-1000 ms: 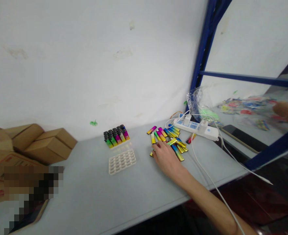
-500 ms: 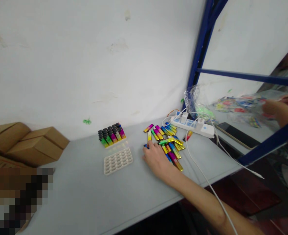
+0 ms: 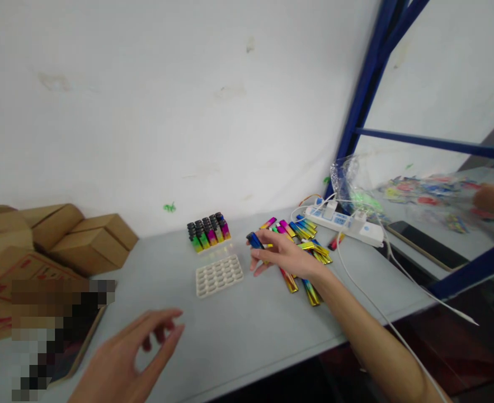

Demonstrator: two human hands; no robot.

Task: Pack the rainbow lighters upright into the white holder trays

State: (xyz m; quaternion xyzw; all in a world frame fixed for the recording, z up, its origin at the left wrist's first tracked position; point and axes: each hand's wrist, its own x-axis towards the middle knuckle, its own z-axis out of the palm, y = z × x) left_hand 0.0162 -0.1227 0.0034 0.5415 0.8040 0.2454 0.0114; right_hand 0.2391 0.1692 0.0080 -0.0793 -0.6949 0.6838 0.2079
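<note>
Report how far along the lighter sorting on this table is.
Done: a small block of lighters stands upright in rows by the wall. In hand: the right hand holds one blue lighter in its fingers above the white tray; the left hand hovers open, holding nothing. Left: the tray's holes look unfilled, and a loose pile of lighters lies beside the power strip.

A grey table (image 3: pixel 238 324) is standing against the wall. A white tray (image 3: pixel 219 275) is lying near its middle. Just behind the tray, a block of lighters (image 3: pixel 208 231) is standing upright. To the tray's right, a loose pile of lighters (image 3: pixel 303 252) is spreading out, and beyond that pile a power strip (image 3: pixel 347 225) is lying with a white cable (image 3: pixel 356 280) trailing off the edge. Left of the tray, cardboard boxes (image 3: pixel 83 243) are sitting.
</note>
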